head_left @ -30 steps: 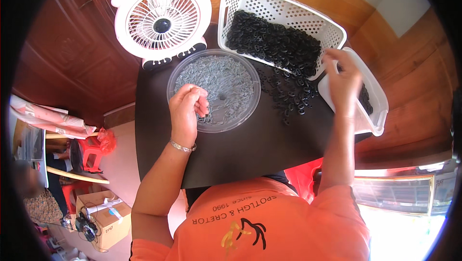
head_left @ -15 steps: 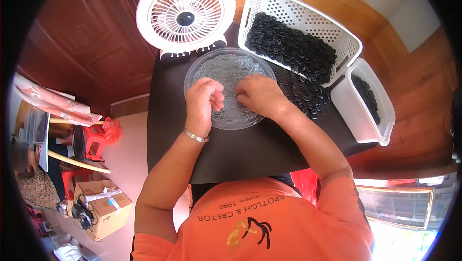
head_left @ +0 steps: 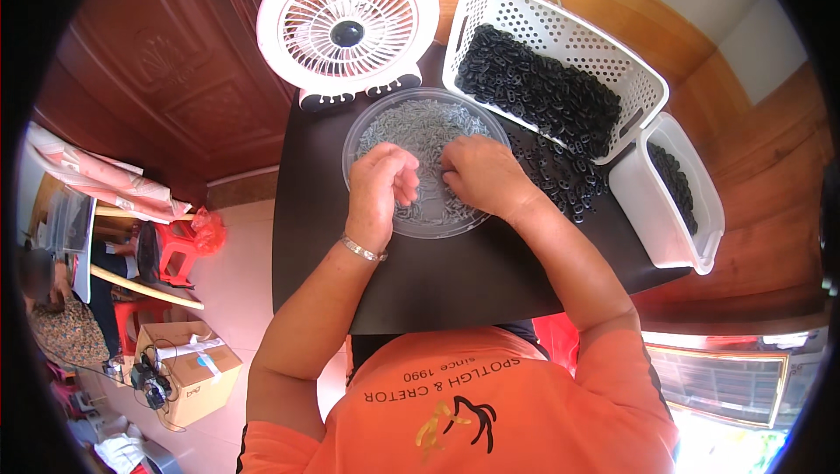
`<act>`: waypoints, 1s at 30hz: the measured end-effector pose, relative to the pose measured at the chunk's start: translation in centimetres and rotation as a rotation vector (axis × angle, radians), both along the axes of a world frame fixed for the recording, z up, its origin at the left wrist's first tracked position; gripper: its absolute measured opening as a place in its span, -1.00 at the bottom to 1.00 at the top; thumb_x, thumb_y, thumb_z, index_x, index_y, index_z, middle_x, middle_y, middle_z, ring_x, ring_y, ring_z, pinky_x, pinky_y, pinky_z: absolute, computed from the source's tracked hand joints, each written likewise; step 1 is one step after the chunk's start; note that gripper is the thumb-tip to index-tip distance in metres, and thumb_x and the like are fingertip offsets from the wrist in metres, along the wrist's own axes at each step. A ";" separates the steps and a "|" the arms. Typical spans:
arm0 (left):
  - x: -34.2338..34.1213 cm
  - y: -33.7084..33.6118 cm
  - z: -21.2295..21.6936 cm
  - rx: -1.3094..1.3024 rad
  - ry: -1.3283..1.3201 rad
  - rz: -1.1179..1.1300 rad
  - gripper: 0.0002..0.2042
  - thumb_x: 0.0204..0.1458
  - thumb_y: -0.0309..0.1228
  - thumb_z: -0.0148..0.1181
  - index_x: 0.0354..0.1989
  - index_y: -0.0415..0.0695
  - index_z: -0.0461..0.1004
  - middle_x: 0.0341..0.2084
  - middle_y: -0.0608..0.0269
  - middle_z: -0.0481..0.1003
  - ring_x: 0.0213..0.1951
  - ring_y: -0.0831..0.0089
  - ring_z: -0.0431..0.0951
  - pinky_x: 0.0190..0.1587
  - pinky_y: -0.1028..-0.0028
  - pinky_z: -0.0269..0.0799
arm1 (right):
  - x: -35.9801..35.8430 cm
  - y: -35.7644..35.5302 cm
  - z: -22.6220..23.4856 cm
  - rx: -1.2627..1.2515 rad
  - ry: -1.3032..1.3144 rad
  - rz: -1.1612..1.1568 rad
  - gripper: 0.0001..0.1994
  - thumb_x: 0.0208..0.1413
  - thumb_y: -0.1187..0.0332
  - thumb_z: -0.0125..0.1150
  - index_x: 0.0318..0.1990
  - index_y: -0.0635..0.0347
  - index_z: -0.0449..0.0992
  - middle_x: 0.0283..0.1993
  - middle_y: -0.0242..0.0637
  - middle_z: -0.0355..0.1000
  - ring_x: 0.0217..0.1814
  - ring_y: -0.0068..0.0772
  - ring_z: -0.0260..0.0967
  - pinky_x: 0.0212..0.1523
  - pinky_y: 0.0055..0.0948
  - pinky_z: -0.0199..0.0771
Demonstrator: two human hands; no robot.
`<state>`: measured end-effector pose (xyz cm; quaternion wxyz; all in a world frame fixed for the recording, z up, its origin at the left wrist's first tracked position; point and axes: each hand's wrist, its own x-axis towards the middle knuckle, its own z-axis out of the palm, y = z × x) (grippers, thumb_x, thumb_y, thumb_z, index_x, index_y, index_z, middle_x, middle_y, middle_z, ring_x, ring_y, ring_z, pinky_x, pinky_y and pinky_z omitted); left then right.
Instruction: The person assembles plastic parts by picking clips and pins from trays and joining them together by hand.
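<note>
A round, clear plastic tub (head_left: 426, 231) holds a layer of small grey pieces (head_left: 418, 123), like short pins or screws. Over its left side is my left hand (head_left: 378, 192), palm turned inward and fingers curled; whatever they hold is too small to see. My right hand (head_left: 486, 175) is palm down over the tub's right side, fingers bent and tips drawn together near the grey pieces. What lies between those fingertips is hidden. A gap separates the two hands, with grey pieces and some bare tub bottom showing in it.
A white perforated basket (head_left: 643, 72) of small black oval parts lies tipped at the back right. Loose black parts (head_left: 560, 172) spill onto the dark table (head_left: 437, 290). Beside them, a white bin (head_left: 652, 203) holds more. A pink-and-white fan (head_left: 347, 32) stands behind the tub.
The whole view has shifted slightly, moving the table and its contents a little rightward in the picture. Both hands keep nearly the same places over the tub, with their fingers still curled.
</note>
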<state>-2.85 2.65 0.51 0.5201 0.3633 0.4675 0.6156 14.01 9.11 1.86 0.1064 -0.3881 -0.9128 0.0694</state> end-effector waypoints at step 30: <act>0.0 0.1 -0.3 0.051 0.158 -0.052 -0.90 0.10 -0.42 -0.03 -0.41 -0.17 0.35 -0.64 0.33 0.38 -0.64 0.60 0.37 -0.58 0.63 0.27 | 0.6 0.4 1.2 0.013 0.466 -0.023 -0.84 -0.03 0.41 0.28 -0.27 0.22 0.53 -0.34 -0.28 0.47 -0.26 -0.33 0.45 -0.19 -0.44 0.45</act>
